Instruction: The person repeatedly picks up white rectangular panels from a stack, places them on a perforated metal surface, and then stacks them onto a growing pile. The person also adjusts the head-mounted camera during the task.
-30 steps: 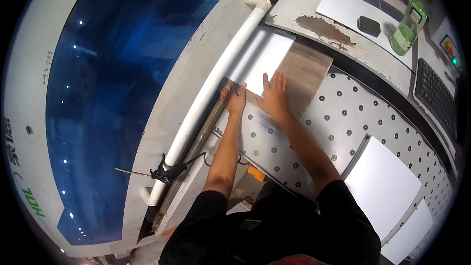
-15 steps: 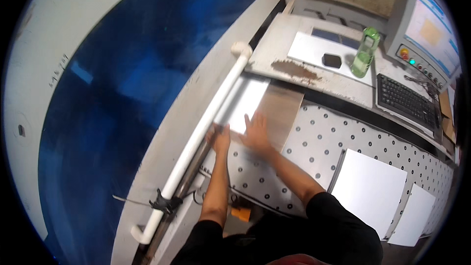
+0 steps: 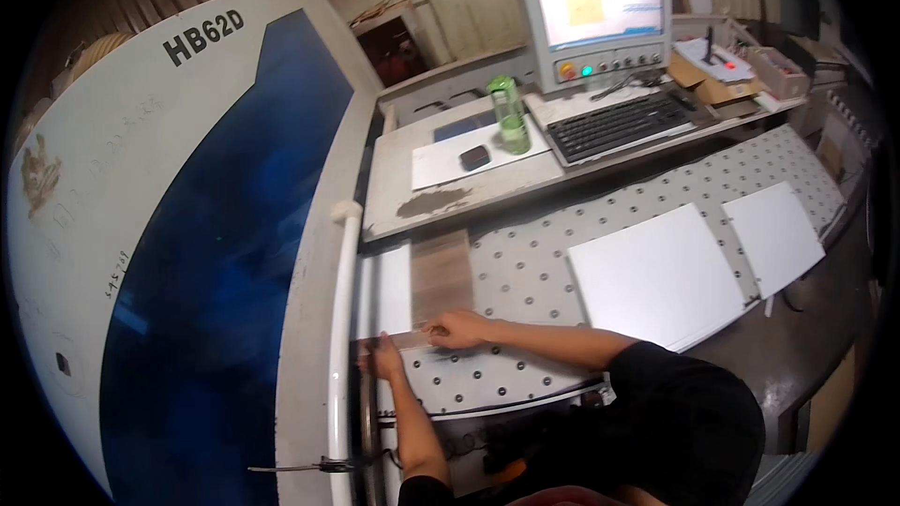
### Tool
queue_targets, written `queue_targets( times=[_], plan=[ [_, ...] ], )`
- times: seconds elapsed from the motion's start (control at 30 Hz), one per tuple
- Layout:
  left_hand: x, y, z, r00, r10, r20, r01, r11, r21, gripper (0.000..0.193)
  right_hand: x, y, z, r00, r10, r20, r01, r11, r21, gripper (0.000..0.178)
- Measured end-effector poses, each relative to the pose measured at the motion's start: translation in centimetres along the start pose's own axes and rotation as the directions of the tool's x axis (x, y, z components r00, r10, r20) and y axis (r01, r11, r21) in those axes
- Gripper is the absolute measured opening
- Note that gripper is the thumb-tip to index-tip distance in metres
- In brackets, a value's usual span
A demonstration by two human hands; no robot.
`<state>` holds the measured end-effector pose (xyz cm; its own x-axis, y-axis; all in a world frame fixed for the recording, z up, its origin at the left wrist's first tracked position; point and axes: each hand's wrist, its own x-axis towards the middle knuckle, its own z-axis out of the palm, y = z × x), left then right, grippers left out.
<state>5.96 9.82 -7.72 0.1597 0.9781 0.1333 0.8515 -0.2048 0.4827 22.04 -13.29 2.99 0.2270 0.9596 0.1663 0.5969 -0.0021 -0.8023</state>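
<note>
A white panel point(image 3: 386, 286) and a brown wood-grain board point(image 3: 442, 272) lie side by side under the desk's edge. Along their near end runs a narrow wood-grain strip point(image 3: 410, 339); whether it is a separate piece I cannot tell. My left hand point(image 3: 383, 359) grips the strip's left end, thumb on top, close to the white rail. At the other end my right hand point(image 3: 457, 329) is closed, its fingertips pinching the strip by the board's near corner. The far fingers of the left hand are partly hidden.
A white rail point(image 3: 343, 319) runs beside the blue-and-white machine housing point(image 3: 202, 300). Studded metal table point(image 3: 511, 295) holds two white panel stacks point(image 3: 656, 267) point(image 3: 776, 234). Behind it are a keyboard point(image 3: 619, 124), green bottle point(image 3: 509, 117), small black object point(image 3: 475, 157) and monitor point(image 3: 595, 9).
My right hand has gone from spread fingers on the boards to a closed grip at their near edge. The left hand stays at the left near corner. The view has turned right and up.
</note>
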Motion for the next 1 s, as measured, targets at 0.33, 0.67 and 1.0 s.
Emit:
queue_targets(
  times=[0.33, 0.67, 1.0],
  plan=[
    [-18.1, -0.3, -5.0, 0.859, 0.506, 0.076, -0.503, 0.863, -0.049, 0.06, -34.7, 5.7, -16.3, 0.418, 0.422, -0.805, -0.427, 0.873, 0.236, 0.019],
    [-19.3, -2.0, -4.6, 0.829, 0.521, -0.204, -0.555, 0.812, -0.181, 0.03, -38.4, 4.9, -13.8, 0.309, 0.141, -0.941, -0.78, 0.604, -0.165, 0.012],
    [-19.8, -1.3, -4.3, 0.799, 0.509, -0.32, -0.591, 0.763, -0.263, 0.018, -38.5, 4.5, -14.3, 0.284, 0.206, -0.937, -0.786, 0.609, -0.105, 0.012]
  ],
)
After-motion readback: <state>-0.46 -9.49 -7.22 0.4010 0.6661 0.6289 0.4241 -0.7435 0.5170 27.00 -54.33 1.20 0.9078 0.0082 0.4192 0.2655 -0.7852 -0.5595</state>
